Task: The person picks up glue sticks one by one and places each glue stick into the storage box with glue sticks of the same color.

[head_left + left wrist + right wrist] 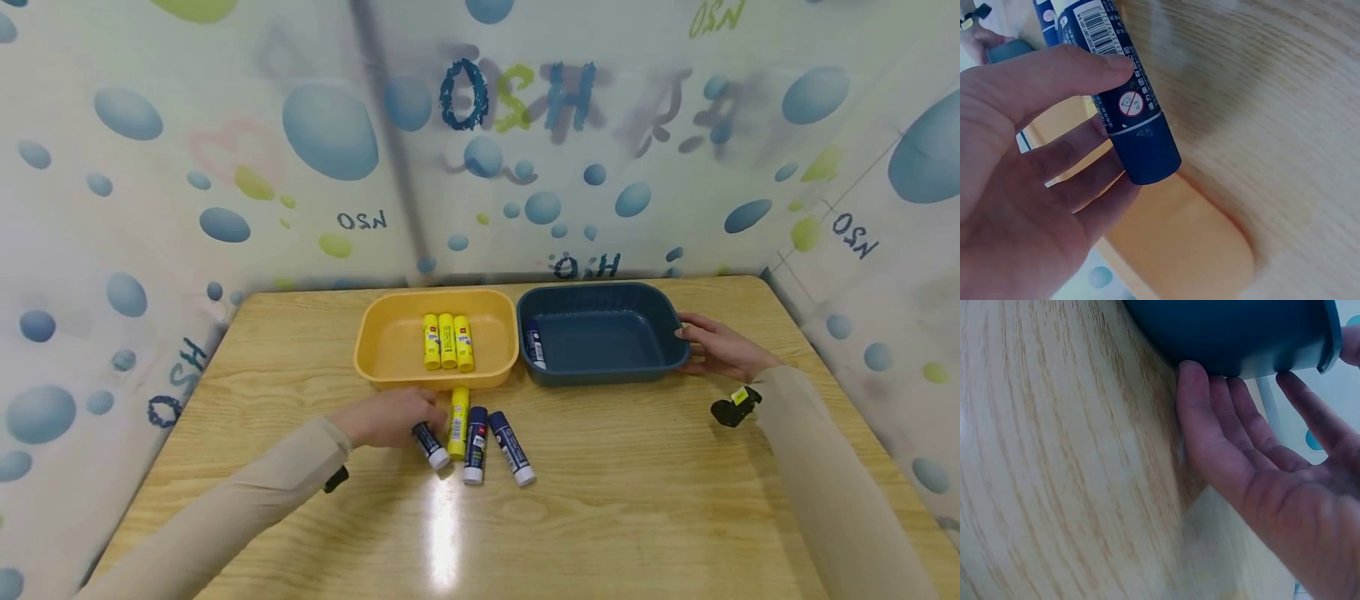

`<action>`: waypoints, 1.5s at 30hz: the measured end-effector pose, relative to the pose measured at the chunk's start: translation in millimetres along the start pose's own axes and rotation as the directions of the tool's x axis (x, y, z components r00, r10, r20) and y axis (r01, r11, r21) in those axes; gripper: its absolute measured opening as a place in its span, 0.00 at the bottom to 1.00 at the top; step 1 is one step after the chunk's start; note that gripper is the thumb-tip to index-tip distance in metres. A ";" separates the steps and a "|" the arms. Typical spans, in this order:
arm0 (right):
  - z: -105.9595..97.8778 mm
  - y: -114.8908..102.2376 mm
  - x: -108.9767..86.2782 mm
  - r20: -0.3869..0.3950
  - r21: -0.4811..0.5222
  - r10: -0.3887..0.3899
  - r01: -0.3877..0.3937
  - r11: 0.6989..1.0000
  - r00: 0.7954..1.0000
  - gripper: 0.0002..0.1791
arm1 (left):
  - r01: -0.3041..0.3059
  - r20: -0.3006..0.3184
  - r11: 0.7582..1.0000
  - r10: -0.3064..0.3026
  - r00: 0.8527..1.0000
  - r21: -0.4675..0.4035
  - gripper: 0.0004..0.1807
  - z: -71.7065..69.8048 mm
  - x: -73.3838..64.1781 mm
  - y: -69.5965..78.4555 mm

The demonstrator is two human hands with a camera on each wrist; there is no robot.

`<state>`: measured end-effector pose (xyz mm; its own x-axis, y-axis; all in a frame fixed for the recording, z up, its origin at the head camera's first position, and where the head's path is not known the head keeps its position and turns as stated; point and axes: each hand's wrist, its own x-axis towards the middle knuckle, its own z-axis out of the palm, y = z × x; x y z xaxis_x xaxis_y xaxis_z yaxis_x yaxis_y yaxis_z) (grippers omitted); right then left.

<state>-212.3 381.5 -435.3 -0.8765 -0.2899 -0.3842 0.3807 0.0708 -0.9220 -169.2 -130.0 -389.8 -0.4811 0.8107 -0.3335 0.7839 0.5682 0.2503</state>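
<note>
Well, left hand (393, 417): reached forward, wrist angled inward, thumb and fingers pinching a dark blue, white-ended cylindrical glue stick (429, 443).
Right hand (723, 348): gripped the end wall of a dark blue rectangular plastic tray (607, 377).
Hidden: the fingers covered the stick's blue end from the head; the right thumb was mostly cut off at its wrist view.
Glue stick: slanted beside a yellow cylindrical stick (458, 429), white end pointing nearer and rightward.
</note>
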 end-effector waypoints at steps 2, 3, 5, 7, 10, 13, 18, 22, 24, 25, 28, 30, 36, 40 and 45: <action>-0.5 0.1 -0.3 0.004 0.000 0.000 0.000 1.000 1.000 0.28 | 0.006 0.010 1.000 -0.006 1.000 0.005 0.16 -2.9 0.0 2.6; -0.8 0.0 -0.6 0.007 0.001 0.000 0.000 1.000 1.000 0.28 | 0.005 0.014 1.000 -0.005 1.000 0.013 0.16 -4.5 0.3 3.9; -1.3 0.0 -0.9 0.009 0.004 0.002 -0.002 1.000 1.000 0.28 | 0.003 0.024 0.999 -0.004 1.000 0.037 0.17 -8.5 1.3 6.5; -1.6 0.0 -1.1 0.012 0.004 0.004 -0.004 1.000 1.000 0.29 | -0.006 0.034 0.998 0.004 0.999 0.058 0.18 -14.4 2.9 9.0; -1.5 0.1 -1.2 0.014 -0.002 0.006 -0.006 1.000 1.000 0.30 | -0.034 0.053 0.994 0.028 0.998 0.108 0.18 -25.9 6.8 14.6; -0.9 0.4 -0.9 0.015 -0.006 0.000 0.000 1.000 1.000 0.30 | -0.060 0.074 0.986 0.049 0.996 0.157 0.17 -38.1 12.3 22.4; -1.6 0.6 -1.9 0.006 0.009 -0.001 0.001 1.000 1.000 0.28 | -0.077 0.110 0.974 0.054 0.992 0.213 0.16 -57.5 25.2 36.7; -1.9 -0.1 -3.1 0.007 0.001 0.001 -0.001 1.000 1.000 0.29 | -0.102 0.125 0.964 0.073 0.989 0.246 0.17 -70.3 36.7 44.3; -1.7 -0.6 -2.8 0.016 -0.001 -0.001 0.001 1.000 1.000 0.30 | -0.102 0.128 0.963 0.071 0.989 0.251 0.17 -75.6 42.2 47.1; -1.7 -0.8 -2.4 0.023 -0.002 -0.002 0.002 1.000 1.000 0.30 | -0.098 0.129 0.962 0.067 0.989 0.255 0.17 -77.7 45.2 48.1; -2.1 -1.0 -1.4 0.032 0.005 0.001 -0.001 1.000 1.000 0.29 | -0.084 0.125 0.963 0.053 0.991 0.255 0.16 -83.2 54.8 50.4; -3.1 -0.6 -1.2 0.032 0.006 0.005 -0.005 1.000 0.999 0.28 | -0.085 0.122 0.961 0.054 0.991 0.262 0.16 -87.2 62.9 51.3; -6.3 0.3 -0.2 0.031 0.022 0.020 -0.020 1.000 0.999 0.28 | -0.137 0.095 0.943 0.113 0.989 0.304 0.18 -105.8 89.5 53.5; -7.0 0.1 -1.1 0.033 0.033 0.023 -0.024 0.999 0.999 0.29 | -0.167 0.066 0.935 0.154 0.986 0.314 0.19 -118.1 107.1 54.3; -7.3 0.2 -2.2 0.041 0.035 0.024 -0.025 0.999 0.999 0.31 | -0.179 0.056 0.919 0.171 0.984 0.351 0.18 -126.0 127.5 53.6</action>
<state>-212.4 389.1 -435.0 -0.8544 -0.3269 -0.4039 0.4131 0.0442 -0.9096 -238.0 21.6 -304.4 -0.3177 0.8867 -0.3359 0.9445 0.3273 -0.0292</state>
